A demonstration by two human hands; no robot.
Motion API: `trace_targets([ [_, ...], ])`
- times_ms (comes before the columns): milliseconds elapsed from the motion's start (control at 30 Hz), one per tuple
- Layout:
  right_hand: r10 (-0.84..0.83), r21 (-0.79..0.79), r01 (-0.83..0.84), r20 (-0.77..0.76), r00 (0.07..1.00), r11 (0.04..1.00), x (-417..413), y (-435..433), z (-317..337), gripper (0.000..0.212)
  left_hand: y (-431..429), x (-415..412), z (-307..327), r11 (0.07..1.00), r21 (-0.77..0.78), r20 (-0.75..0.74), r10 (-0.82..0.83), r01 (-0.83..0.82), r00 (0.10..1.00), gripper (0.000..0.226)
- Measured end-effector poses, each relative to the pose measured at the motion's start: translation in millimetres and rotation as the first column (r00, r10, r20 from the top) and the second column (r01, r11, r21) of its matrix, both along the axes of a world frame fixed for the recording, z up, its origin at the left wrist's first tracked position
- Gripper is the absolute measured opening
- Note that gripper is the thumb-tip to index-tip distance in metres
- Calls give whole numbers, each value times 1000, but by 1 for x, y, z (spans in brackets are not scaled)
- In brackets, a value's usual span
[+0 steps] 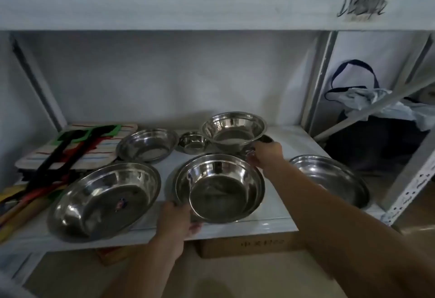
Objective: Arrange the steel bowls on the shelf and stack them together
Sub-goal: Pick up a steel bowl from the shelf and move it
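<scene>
Two hands at work on the centre stack. Left hand (175,217) grips the near rim of the nested stack (220,188), fingers curled over the edge. Right hand (266,154) closes on the far right rim of the same stack; fingers partly hidden, so exact pinch unclear. Stack sits mid-front on the shelf (270,223); appears to hold at least two bowls, one inside another.

Loose yet: wide bowl front left (106,200), wide bowl right (329,180), shallow bowl behind left (148,144), small bowl at back (193,143), deep bowl at back right (234,130), all apart from the stack. Striped cloth with tongs (77,147) lies far left.

Judgement: stacking begun, mostly undone; five bowls left to nest.
</scene>
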State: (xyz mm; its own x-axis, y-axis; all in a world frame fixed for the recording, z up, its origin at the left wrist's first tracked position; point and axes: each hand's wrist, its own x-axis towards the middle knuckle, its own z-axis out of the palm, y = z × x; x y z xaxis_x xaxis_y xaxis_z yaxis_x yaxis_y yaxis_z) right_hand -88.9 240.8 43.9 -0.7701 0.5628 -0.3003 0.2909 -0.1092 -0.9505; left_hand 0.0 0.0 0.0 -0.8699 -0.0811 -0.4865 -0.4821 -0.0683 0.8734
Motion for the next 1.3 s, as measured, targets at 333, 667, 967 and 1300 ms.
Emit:
trace_targets([
  [333, -40, -219, 28, -49, 998, 975, -50, -4, 0, 29, -4, -13, -1, 997, -65, -87, -40, 35, 995, 11],
  [667, 87, -228, -123, -163, 983, 966, 38, -8, 80, 4, -21, -17, 61, 999, -6, -214, 51, -54, 976, 14],
  [967, 260, 15, -259, -61, 964, 966, 102, -34, 90, 10, -54, 12, 105, 996, -67, -324, 32, -56, 946, 17],
  [1300, 402, 141, -388, -97, 910, 911, 98, -88, 80, 21, -122, 18, 131, 997, 32, -295, 83, -77, 952, 26],
])
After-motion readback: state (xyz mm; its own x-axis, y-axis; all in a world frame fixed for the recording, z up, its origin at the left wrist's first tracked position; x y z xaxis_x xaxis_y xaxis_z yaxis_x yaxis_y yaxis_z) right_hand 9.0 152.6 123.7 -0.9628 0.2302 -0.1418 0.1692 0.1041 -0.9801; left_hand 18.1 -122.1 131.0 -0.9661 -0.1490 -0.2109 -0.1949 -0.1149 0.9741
